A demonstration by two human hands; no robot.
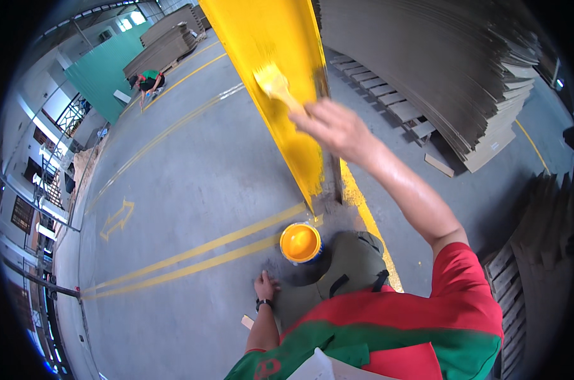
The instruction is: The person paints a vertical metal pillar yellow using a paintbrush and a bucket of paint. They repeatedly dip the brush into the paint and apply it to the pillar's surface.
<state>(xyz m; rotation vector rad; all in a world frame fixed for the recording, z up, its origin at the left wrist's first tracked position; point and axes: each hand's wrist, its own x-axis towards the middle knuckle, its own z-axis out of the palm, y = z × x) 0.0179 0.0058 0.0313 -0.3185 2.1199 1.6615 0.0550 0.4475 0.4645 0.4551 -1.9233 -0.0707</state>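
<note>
My right hand (340, 130) is closed around the handle of a paintbrush (275, 82). Its wide bristles, coated in yellow, lie against the face of an upright steel column (236, 31). Wet yellow paint covers most of that face, with darker patches along its right edge and near the foot. On the floor by the column's base stands a round tin of yellow paint (301, 243), its top uncovered. My left hand (266, 287), with a dark band at the wrist, hangs beside my knee, fingers loosely extended and holding nothing visible.
Tall stacks of brown sheets (420, 57) on wooden pallets (388, 98) rise at the right. Yellow lines (192, 256) cross the grey floor. A small wood piece (439, 165) lies by the pallet. Far left, another person (149, 82) crouches near a green partition (103, 73).
</note>
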